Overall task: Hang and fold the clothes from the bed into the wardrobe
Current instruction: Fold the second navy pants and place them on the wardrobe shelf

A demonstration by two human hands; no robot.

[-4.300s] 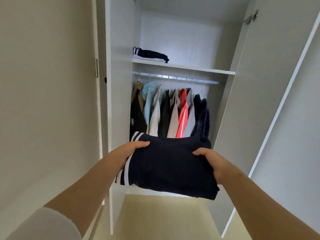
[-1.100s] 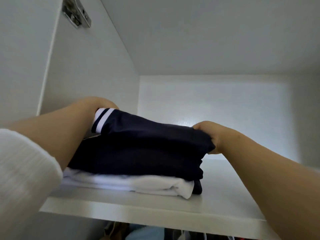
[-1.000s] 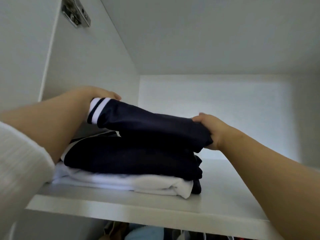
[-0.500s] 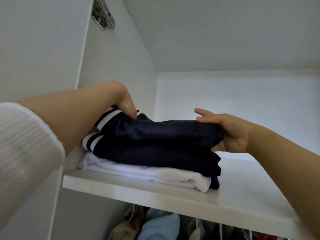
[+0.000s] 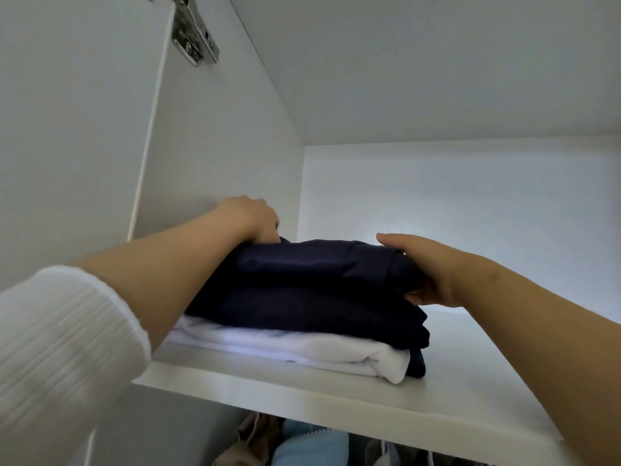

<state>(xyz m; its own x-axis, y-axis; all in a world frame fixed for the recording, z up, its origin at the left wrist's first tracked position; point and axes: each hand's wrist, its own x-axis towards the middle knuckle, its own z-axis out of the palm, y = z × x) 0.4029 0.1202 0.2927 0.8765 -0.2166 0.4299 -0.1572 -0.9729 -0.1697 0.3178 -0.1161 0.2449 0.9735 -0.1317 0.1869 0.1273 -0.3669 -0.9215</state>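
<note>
1. The folded navy garment [image 5: 319, 264] lies on top of a stack on the wardrobe's upper shelf [image 5: 336, 395], above a second navy piece [image 5: 302, 311] and a white piece [image 5: 302, 351].
2. The right hand [image 5: 426, 267] clasps the garment's right end, fingers over it and thumb under it.
3. The left hand [image 5: 250, 218] bends its fingers down onto the left end; the fingertips are hidden, so its grip cannot be told.

Both arms stretched up and forward.
Left hand [image 5: 250, 218] curls its fingers over the folded navy garment [image 5: 312, 267]; right hand [image 5: 428, 269] pinches its edge, thumb on top.
</note>
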